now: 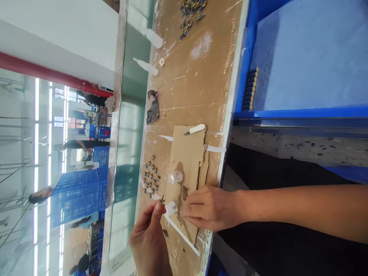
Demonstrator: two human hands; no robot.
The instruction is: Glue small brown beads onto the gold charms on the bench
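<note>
Right hand (pixel 211 210) closed on a clear cap (pixel 172 208), which is pressed to the cardboard (pixel 188 153).
A brass part (pixel 162 199) is pinched in the left hand (pixel 148 239), just beside the cap; loose parts (pixel 151 180) are scattered near, and a knife (pixel 195 129) is laid further off.

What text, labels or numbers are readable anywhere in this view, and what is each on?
No text can be read here.
White printed sheet beside the brown cardboard-covered table: dark print, too blurred to read.
Small brass part pinched in the left hand: no marking visible.
White-handled knife and blue plastic bin: no marking visible.
</note>
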